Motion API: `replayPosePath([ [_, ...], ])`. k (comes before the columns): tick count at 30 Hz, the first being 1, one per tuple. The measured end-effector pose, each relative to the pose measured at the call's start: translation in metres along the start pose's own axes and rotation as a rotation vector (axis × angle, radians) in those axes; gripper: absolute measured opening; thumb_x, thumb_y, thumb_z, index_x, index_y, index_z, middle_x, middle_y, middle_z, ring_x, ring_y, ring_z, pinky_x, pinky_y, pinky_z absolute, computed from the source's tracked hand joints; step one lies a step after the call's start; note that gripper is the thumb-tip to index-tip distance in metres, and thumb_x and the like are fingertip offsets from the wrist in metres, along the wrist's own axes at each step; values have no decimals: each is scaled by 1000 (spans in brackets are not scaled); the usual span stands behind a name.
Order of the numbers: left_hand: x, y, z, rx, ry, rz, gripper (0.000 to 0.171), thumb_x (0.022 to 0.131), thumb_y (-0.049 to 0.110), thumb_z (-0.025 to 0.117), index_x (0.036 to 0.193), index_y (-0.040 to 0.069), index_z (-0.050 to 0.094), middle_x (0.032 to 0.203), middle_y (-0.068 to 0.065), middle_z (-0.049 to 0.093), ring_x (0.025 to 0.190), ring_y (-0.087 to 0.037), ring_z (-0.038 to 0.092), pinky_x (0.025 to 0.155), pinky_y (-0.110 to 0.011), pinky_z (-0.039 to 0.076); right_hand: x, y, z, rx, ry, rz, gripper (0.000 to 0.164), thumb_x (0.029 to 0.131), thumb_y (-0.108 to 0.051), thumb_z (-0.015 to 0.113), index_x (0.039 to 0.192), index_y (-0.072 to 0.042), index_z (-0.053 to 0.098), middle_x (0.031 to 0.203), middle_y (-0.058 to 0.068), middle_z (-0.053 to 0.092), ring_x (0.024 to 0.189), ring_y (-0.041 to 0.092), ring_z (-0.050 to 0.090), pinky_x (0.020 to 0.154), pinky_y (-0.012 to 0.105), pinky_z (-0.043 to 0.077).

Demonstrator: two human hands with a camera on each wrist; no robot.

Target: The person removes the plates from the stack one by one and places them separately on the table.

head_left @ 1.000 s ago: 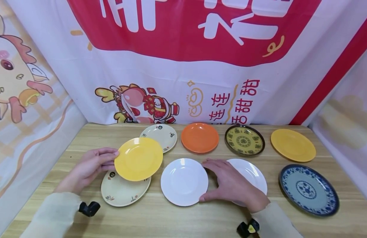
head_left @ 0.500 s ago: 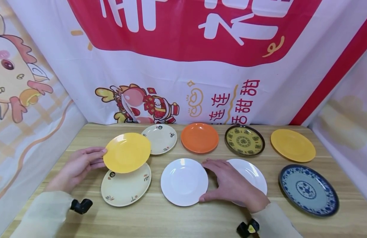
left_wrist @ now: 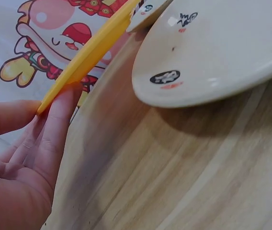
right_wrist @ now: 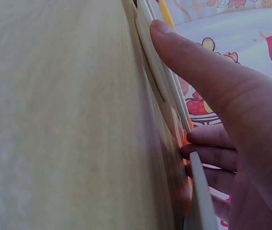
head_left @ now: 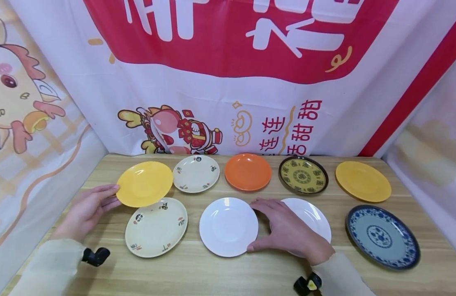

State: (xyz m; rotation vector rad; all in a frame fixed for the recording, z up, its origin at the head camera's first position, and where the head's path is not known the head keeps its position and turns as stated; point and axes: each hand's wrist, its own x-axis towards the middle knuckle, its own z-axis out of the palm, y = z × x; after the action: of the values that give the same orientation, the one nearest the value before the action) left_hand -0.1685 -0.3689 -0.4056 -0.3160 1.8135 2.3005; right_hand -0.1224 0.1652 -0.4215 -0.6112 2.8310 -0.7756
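Observation:
My left hand pinches the left edge of a yellow plate, thumb above and fingers beneath. The left wrist view shows this plate tilted, raised off the table. Below it lies a cream plate with small dark and red prints. At the middle, my right hand touches the right rim of a white plate, thumb and fingers spread along the edge. A second white plate lies partly hidden behind that hand. In the right wrist view, the thumb overlaps the rim.
Along the back stand a smaller cream plate, an orange plate, a dark-rimmed patterned plate and another yellow plate. A blue-rimmed plate lies at right. Printed cloth hangs behind the wooden table.
My left hand has moved left with the yellow plate, away from above the two cream plates, so more of both shows. The right hand and the white plate have stayed still.

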Motion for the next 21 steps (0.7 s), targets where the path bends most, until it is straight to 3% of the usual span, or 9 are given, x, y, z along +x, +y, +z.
replayPosePath([
  [11,2,-1,-17,-60,53,-7,30,108,1,59,95,18,80,95,6,82,86,-11,81,80,-27,69,0,-1,-1,22,-2,-6,105,60,-82,90,147,-29,64,157,-3,59,152,25,47,130,57,39],
  [21,5,-6,-14,-67,170,-65,26,105,3,66,90,20,79,91,6,81,84,-10,81,83,-26,68,1,0,-1,11,-1,-7,107,59,-83,89,148,-28,63,159,-2,58,152,26,47,130,56,39],
])
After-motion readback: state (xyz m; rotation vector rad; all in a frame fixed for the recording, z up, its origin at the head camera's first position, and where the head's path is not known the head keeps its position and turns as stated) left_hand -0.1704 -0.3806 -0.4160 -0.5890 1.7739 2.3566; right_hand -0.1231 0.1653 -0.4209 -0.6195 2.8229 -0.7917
